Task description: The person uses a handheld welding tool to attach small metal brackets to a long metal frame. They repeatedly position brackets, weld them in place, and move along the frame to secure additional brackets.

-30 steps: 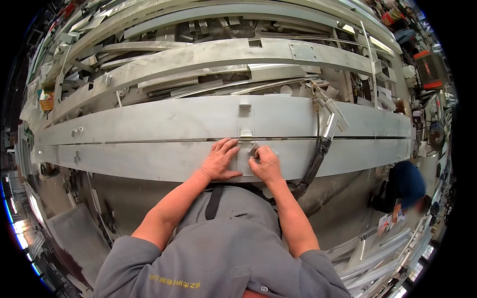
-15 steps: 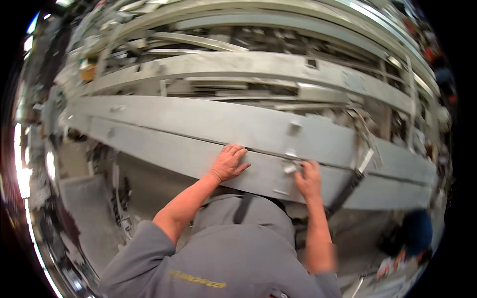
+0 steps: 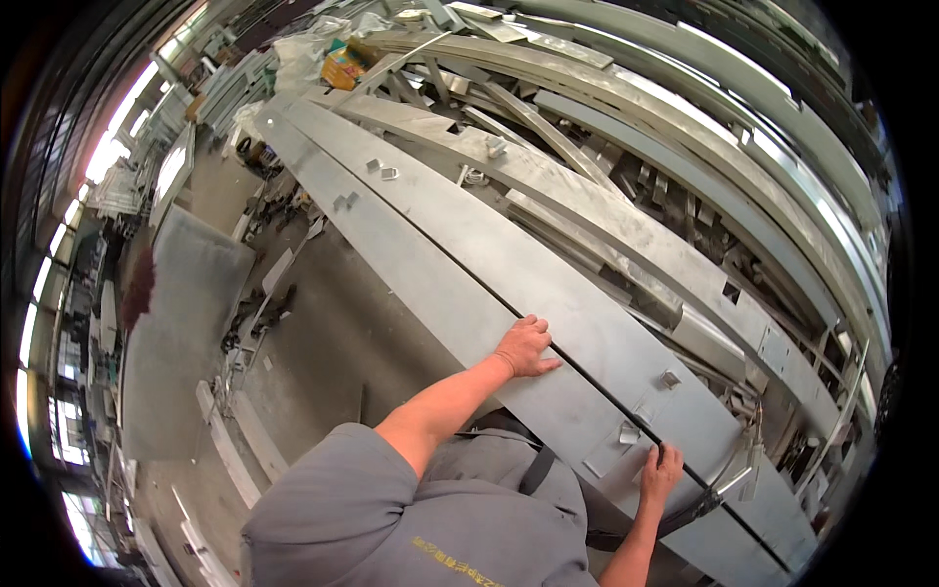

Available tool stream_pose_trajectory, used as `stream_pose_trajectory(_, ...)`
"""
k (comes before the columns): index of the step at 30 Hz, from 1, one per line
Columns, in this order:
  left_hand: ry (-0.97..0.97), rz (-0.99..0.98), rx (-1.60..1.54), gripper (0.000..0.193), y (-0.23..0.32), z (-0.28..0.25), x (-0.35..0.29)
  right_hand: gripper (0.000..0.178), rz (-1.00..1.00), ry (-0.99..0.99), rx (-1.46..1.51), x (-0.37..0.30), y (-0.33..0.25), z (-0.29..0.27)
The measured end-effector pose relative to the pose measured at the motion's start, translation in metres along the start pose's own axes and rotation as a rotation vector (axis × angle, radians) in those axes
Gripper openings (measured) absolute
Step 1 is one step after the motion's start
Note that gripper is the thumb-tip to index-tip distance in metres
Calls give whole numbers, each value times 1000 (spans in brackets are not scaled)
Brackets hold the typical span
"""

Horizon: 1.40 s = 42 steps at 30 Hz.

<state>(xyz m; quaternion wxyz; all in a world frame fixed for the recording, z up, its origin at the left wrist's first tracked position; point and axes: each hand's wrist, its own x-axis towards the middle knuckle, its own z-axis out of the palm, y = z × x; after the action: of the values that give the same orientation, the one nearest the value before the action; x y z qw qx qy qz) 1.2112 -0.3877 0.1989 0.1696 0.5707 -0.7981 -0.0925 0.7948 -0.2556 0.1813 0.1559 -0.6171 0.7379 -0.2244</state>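
Observation:
Two long grey metal panels lie side by side with a narrow dark gap between them: the near panel (image 3: 455, 323) and the far panel (image 3: 577, 323). My left hand (image 3: 528, 347) grips the near panel at its gap-side edge, fingertips curled over it and thumb on top. Further right along the same edge, my right hand (image 3: 661, 472) has its fingers bent over the near panel. A small metal bracket (image 3: 629, 431) sits just left of my right hand. Another bracket (image 3: 669, 380) stands on the far panel. A dark strap-like piece (image 3: 699, 506) crosses beside my right hand.
Beyond the panels, a long beam with square cut-outs (image 3: 606, 210) lies among piled metal profiles and offcuts. An orange and green box (image 3: 342, 67) is at the far end. Left, a large grey sheet (image 3: 181, 342) and several pale bars (image 3: 227, 445) lie over the concrete floor.
My view has swung left, so the panels now run diagonally from upper left to lower right. Both hands remain at the near panel's gap-side edge.

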Motion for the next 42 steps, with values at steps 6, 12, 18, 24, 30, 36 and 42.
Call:
stream_pose_trajectory(6,-46,-137,13,54,10,2,4,16,-58,46,72,4,13,7)
stream_pose_trajectory(12,-101,-191,-24,56,18,-10,12,15,-12,35,42,6,19,3)
stream_pose_trajectory(18,-184,-219,-4,55,19,-6,13,14,-68,56,122,1,36,13)
stream_pose_trajectory(24,-69,-149,-61,44,9,-8,-32,14,-86,91,180,-1,29,15)
stream_pose_trajectory(30,349,-813,-270,47,-42,-36,-140,18,-160,140,150,0,44,19)
stream_pose_trajectory(36,580,-1491,-971,48,-190,-48,-206,24,-6,-40,216,15,52,15)
stream_pose_trajectory(42,787,-1496,-1240,48,-319,-111,-169,46,535,160,155,3,21,-4)
